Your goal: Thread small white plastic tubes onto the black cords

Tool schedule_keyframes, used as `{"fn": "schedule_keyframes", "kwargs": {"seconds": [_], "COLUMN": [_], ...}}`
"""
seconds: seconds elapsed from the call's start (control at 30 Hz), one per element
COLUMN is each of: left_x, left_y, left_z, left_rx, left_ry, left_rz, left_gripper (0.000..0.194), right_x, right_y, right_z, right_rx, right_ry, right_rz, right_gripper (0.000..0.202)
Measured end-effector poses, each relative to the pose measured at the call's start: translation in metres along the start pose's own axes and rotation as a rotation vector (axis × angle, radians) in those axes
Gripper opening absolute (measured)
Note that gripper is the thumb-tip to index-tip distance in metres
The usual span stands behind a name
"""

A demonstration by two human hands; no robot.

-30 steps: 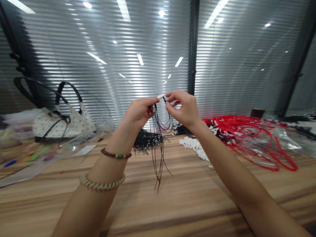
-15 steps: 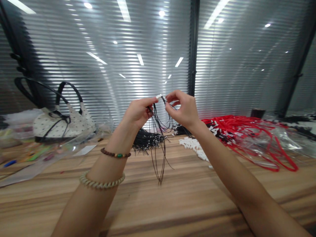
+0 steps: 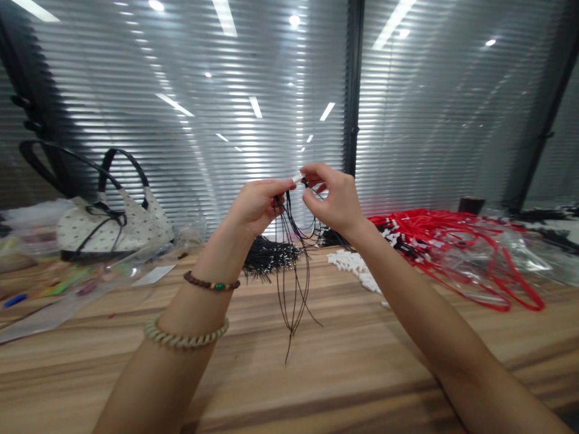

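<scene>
Both hands are sitting slightly closer together than in the earlier frames, and the hanging black cords (image 3: 294, 283) are dangling lower, their longest strand now reaching farther down toward the counter (image 3: 344, 374). Left hand (image 3: 256, 205) is closing thumb and forefinger on one end of a small white clip (image 3: 297, 178) while also gathering the upper ends of the black cords in its curled fingers. Right hand (image 3: 332, 199) is pinching at the other end of the clip, apparently feeding a cord end into it; whether the cord is already seated cannot be told at this size. The work is being held raised above the middle of the counter, well clear of its surface. Behind the hands, toward the far edge, a bundle of black cords (image 3: 269, 258) is lying in a heap, with a scatter of loose white clips (image 3: 355, 268) just beside it and a large tangle of red cords (image 3: 452, 247) spreading toward the far right corner, partly over clear plastic bags (image 3: 506, 265). A spotted handbag (image 3: 115, 226) is resting near the far left corner. Judging by these supplies, one cord is being fitted and many are remaining.
</scene>
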State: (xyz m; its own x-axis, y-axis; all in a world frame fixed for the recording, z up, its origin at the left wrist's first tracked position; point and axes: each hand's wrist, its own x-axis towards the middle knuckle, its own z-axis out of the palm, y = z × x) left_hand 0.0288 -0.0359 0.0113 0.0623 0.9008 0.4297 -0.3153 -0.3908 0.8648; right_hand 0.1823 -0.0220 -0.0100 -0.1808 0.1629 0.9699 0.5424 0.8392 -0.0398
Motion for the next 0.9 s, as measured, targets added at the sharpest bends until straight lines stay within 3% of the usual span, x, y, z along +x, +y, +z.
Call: {"fn": "schedule_keyframes", "kwargs": {"seconds": [0.47, 0.9], "left_x": [0.0013, 0.0013], "left_y": [-0.0006, -0.0023], "left_z": [-0.0011, -0.0041], "left_rx": [-0.015, 0.034], "left_ry": [-0.02, -0.064], "left_rz": [-0.003, 0.016], "left_gripper": [0.008, 0.011], "right_x": [0.0, -0.0001], "right_y": [0.0011, -0.0032], "right_z": [-0.0007, -0.0039], "right_rx": [-0.01, -0.031], "right_ry": [0.009, -0.015], "right_rz": [-0.035, 0.033], "right_gripper": [0.026, 0.022]}}
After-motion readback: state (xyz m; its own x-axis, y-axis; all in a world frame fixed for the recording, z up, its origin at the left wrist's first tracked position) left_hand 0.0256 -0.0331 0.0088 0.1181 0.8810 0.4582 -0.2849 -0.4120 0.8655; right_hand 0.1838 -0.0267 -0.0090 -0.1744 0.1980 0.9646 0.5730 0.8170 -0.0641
